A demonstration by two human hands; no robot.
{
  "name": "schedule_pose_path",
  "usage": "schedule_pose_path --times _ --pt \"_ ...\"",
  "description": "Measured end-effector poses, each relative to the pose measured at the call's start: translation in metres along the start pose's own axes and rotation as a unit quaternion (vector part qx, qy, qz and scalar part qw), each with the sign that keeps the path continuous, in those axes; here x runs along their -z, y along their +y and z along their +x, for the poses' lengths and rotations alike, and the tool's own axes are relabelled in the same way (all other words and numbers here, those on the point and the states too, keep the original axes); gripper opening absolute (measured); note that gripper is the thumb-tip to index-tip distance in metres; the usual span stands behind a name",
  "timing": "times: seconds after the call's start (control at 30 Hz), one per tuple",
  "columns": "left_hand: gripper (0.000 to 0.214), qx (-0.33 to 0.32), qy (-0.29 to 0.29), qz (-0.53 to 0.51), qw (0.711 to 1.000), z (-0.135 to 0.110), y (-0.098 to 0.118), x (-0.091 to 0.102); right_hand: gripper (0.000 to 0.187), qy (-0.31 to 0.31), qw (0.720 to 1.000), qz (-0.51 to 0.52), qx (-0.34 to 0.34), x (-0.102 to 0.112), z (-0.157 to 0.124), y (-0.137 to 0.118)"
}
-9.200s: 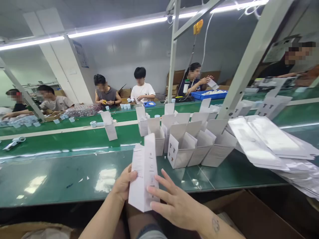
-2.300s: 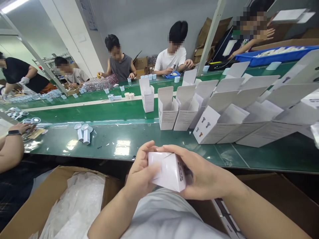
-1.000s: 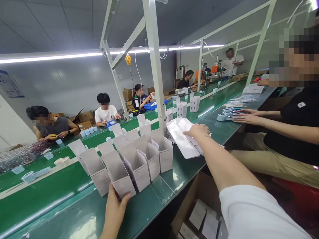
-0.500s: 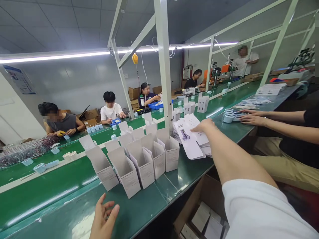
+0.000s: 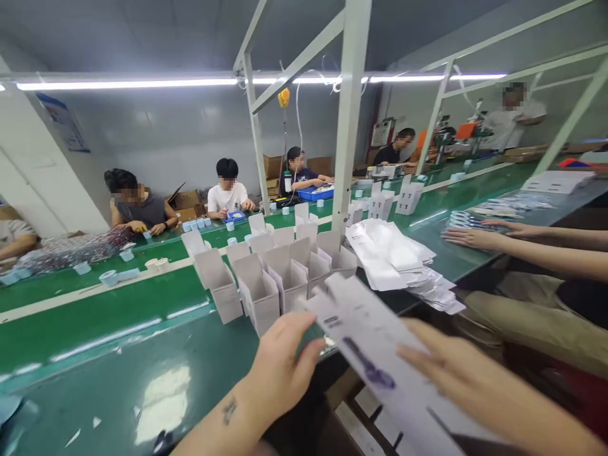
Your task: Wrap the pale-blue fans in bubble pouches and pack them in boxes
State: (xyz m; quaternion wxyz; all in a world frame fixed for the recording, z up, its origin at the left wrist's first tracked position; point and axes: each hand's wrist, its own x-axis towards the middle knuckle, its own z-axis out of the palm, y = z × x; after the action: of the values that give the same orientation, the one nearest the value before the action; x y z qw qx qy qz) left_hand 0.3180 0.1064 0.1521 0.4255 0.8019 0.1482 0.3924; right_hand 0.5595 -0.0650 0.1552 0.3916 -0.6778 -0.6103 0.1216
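A flat, unfolded white box blank (image 5: pixel 365 345) with a purple print is held low in front of me, blurred by motion. My left hand (image 5: pixel 280 367) grips its left edge with curled fingers. Lying on the blank's right side is my right hand (image 5: pixel 451 367), fingers stretched along it. Several opened white boxes (image 5: pixel 266 278) stand upright on the green table (image 5: pixel 142 342) just beyond my hands. A stack of flat white blanks (image 5: pixel 399 259) lies to their right.
A white frame post (image 5: pixel 349 126) rises behind the boxes. Another person's hands (image 5: pixel 475 237) rest on the table at the right near flat packets. Several people sit across the green conveyor (image 5: pixel 95 285) with small blue cups. A cardboard carton lies below the table edge.
My right hand lifted one flat blank off the stack and brought it toward me. My left hand rose from the table edge and took hold of the blank. The view swung left.
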Motion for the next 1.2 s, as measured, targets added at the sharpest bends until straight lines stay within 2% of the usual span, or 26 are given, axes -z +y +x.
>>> schedule_pose_path --times 0.07,0.17,0.3,0.37,0.43,0.47,0.5,0.57,0.6,0.67,0.73,0.8,0.83,0.9,0.97,1.0,1.1,1.17,1.2 --pt "0.041 0.031 0.032 -0.009 0.999 0.007 -0.001 -0.010 0.040 -0.079 0.996 0.037 -0.027 -0.047 -0.009 -0.023" --pt "0.053 0.136 0.083 0.001 0.987 -0.004 -0.018 -0.008 0.047 -0.138 0.985 0.084 -0.058 -0.103 -0.005 -0.041" --pt "0.057 0.264 0.136 0.056 0.953 -0.043 -0.034 0.025 0.044 -0.213 0.968 0.133 -0.033 -0.143 0.008 -0.049" --pt "0.041 0.310 0.111 0.096 0.939 -0.062 -0.031 0.049 0.042 -0.260 0.951 0.164 -0.032 -0.156 0.013 -0.050" --pt "0.020 0.339 0.050 0.124 0.931 -0.077 -0.025 0.071 0.044 -0.322 0.917 0.232 -0.038 -0.171 0.017 -0.048" --pt "0.014 0.345 0.016 0.128 0.930 -0.084 -0.020 0.080 0.050 -0.359 0.889 0.282 -0.031 -0.180 0.019 -0.046" --pt "0.009 0.347 -0.015 0.124 0.930 -0.089 -0.015 0.088 0.063 -0.401 0.854 0.331 -0.017 -0.190 0.021 -0.044" --pt "0.004 0.343 -0.072 0.098 0.931 -0.097 -0.003 0.099 0.102 -0.481 0.780 0.399 0.022 -0.212 0.024 -0.040" --pt "0.006 0.336 -0.097 0.081 0.933 -0.099 0.004 0.104 0.122 -0.511 0.752 0.414 0.041 -0.222 0.026 -0.038" --pt "0.013 0.317 -0.130 0.048 0.938 -0.099 0.019 0.114 0.142 -0.535 0.730 0.420 0.062 -0.237 0.030 -0.038" --pt "0.019 0.289 -0.141 0.017 0.947 -0.097 0.032 0.127 0.137 -0.523 0.739 0.420 0.065 -0.241 0.037 -0.040" --pt "0.015 0.264 -0.129 -0.030 0.955 -0.096 0.037 0.144 0.116 -0.494 0.764 0.410 0.067 -0.235 0.047 -0.042" --pt "0.017 0.255 -0.105 -0.064 0.959 -0.097 0.035 0.151 0.105 -0.480 0.776 0.404 0.068 -0.230 0.052 -0.043" --pt "0.045 0.234 -0.010 -0.149 0.961 -0.104 0.020 0.157 0.092 -0.466 0.786 0.399 0.072 -0.219 0.064 -0.045" --pt "0.068 0.218 0.084 -0.253 0.939 -0.114 -0.005 0.148 0.091 -0.475 0.783 0.395 0.080 -0.214 0.074 -0.046" --pt "0.072 0.216 0.100 -0.305 0.922 -0.119 -0.017 0.138 0.093 -0.483 0.779 0.391 0.085 -0.214 0.077 -0.047" --pt "0.066 0.248 0.078 -0.421 0.869 -0.124 -0.041 0.102 0.104 -0.501 0.769 0.383 0.107 -0.220 0.082 -0.051" --pt "0.057 0.277 0.136 -0.422 0.852 -0.120 -0.041 0.084 0.112 -0.479 0.776 0.395 0.115 -0.222 0.080 -0.056" --pt "0.052 0.289 0.184 -0.413 0.844 -0.117 -0.038 0.078 0.111 -0.446 0.795 0.394 0.118 -0.221 0.077 -0.059"
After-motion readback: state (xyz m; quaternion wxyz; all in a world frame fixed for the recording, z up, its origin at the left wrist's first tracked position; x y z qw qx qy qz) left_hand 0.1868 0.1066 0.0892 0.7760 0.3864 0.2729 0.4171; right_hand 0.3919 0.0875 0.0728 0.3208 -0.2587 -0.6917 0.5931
